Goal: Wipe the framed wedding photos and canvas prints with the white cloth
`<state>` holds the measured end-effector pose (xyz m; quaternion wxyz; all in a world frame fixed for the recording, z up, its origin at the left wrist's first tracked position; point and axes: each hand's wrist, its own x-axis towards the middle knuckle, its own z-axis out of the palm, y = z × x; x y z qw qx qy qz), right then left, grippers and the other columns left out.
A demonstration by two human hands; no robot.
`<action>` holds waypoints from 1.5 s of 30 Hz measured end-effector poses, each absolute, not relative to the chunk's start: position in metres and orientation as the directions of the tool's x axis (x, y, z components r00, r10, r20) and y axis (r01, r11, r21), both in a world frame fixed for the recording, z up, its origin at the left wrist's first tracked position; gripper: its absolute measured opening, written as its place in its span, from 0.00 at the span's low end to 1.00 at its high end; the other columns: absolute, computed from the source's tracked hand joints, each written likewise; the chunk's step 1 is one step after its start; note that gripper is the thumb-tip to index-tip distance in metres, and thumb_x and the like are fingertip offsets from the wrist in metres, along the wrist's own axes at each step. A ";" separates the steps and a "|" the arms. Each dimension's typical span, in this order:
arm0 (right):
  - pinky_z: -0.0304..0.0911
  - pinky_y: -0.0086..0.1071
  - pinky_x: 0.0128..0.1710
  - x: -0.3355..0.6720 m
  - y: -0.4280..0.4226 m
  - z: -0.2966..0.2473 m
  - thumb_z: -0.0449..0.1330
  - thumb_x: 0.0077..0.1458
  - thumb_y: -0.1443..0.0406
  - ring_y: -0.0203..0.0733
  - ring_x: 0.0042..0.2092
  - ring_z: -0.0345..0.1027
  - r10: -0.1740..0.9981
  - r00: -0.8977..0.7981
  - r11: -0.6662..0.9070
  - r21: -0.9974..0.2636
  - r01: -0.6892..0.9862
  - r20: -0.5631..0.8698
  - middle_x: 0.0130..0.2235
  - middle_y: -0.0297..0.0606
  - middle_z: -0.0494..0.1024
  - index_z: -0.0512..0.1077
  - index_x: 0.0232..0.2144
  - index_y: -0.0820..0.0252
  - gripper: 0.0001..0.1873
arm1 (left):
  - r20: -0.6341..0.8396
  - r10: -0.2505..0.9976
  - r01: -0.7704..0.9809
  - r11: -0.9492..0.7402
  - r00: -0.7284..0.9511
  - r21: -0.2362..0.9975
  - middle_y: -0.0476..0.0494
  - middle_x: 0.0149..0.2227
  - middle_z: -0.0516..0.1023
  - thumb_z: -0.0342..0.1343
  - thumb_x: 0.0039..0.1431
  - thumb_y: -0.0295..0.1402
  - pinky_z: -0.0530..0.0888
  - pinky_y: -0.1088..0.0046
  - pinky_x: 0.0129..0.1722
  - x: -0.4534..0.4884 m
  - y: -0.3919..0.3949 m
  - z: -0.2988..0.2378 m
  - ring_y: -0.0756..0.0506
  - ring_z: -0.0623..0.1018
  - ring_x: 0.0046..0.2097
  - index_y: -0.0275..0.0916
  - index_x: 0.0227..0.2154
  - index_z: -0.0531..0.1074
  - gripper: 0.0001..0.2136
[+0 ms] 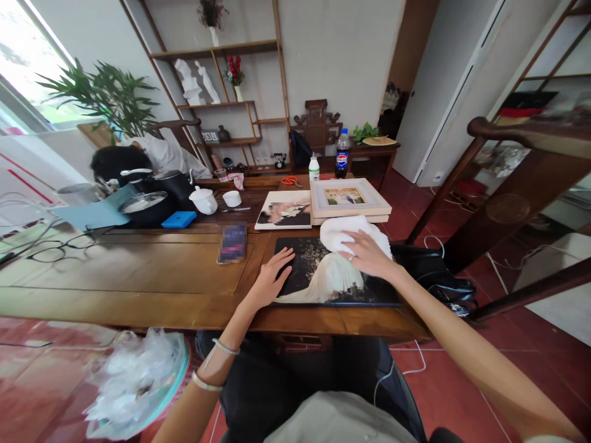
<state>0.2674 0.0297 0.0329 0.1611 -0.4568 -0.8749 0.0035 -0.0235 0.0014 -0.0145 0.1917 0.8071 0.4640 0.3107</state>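
Note:
A dark photo panel (300,271) showing a pale gown lies flat near the table's front edge. My left hand (270,280) rests on its left side, fingers stretched out and holding nothing. On the panel's upper right lies a folded white cloth (337,231), overhanging its far edge. My right hand (367,252) grips this cloth from above, with the fingers bent over it; the fabric hides part of the panel. Just behind are a white-edged picture (295,212) and a white-framed picture (348,198) on a stack.
A phone (232,243) lies left of the panel. Behind it stand a white teapot (203,200), a blue box (179,219) and black pots (145,209). A cola bottle (342,154) and white bottle (314,168) stand at the back. A bag-lined bin (138,381) is below left.

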 end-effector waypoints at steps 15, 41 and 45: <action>0.43 0.55 0.61 0.287 -0.029 0.037 0.54 0.57 0.63 0.52 0.61 0.53 0.706 -0.664 0.708 -0.228 0.668 0.247 0.61 0.44 0.62 0.77 0.35 0.58 0.11 | 0.316 0.870 0.632 -0.492 0.377 0.599 0.44 0.61 0.64 0.43 0.64 0.35 0.57 0.55 0.62 -0.023 0.000 -0.012 0.43 0.58 0.64 0.44 0.55 0.65 0.18; 0.36 0.58 0.61 0.278 0.001 0.034 0.54 0.59 0.60 0.52 0.64 0.48 0.713 -0.659 0.698 -0.163 0.697 0.239 0.60 0.47 0.63 0.77 0.38 0.59 0.14 | 0.325 0.862 0.628 -0.507 0.390 0.591 0.43 0.61 0.63 0.44 0.64 0.35 0.57 0.54 0.61 -0.025 0.003 -0.015 0.43 0.58 0.64 0.44 0.55 0.65 0.18; 0.32 0.66 0.58 0.291 0.032 0.029 0.50 0.61 0.57 0.56 0.65 0.44 0.765 -0.600 0.632 -0.092 0.770 0.233 0.57 0.49 0.68 0.76 0.41 0.59 0.18 | 0.335 0.859 0.623 -0.512 0.388 0.591 0.44 0.61 0.64 0.44 0.64 0.35 0.57 0.53 0.61 -0.025 0.004 -0.017 0.43 0.58 0.64 0.45 0.55 0.65 0.17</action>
